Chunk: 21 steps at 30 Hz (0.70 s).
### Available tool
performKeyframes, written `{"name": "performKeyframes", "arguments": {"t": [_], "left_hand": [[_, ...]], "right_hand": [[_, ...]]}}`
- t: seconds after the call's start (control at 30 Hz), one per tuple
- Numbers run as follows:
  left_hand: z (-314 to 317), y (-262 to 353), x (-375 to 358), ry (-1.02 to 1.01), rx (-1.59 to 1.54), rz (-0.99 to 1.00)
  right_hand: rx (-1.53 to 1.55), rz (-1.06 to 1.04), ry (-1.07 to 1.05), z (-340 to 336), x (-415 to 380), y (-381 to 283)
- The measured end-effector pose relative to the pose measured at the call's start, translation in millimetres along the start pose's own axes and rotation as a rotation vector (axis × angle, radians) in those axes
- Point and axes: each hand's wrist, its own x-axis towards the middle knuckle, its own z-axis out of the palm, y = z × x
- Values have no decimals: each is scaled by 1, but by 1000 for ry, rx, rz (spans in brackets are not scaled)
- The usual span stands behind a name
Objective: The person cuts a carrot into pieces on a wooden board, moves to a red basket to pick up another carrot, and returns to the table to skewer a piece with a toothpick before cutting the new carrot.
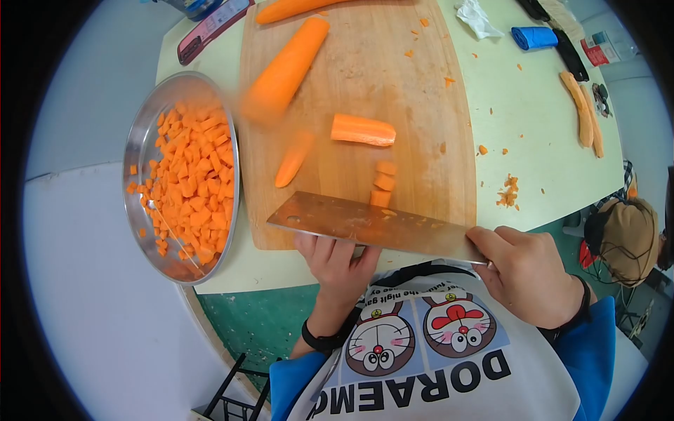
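Observation:
A broad cleaver lies slantwise above the near edge of the wooden cutting board, and my right hand is closed around its handle. Under the blade's left half is my left hand, its fingertips hidden behind the metal, so what it holds, if anything, does not show. Just beyond the blade sit small carrot cubes. Farther up is a cut carrot chunk, with a carrot slice to its left. A thick carrot piece rests at the board's upper left.
A steel tray of diced carrot stands left of the board. On the right are carrot scraps, peeled pale sticks, a blue roll and white tissue. A pink-edged package lies at the upper left.

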Motion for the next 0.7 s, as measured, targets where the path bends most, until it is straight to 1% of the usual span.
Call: {"name": "performKeyframes", "arguments": {"t": [0.2,0.7], "left_hand": [[-1,-4,-4,-24,-22,15],[-2,-1,-1,-25,0,11]], "right_hand": [[-15,-4,-38,-1,1,1],[-27,26,-41,4,1,2]]}}
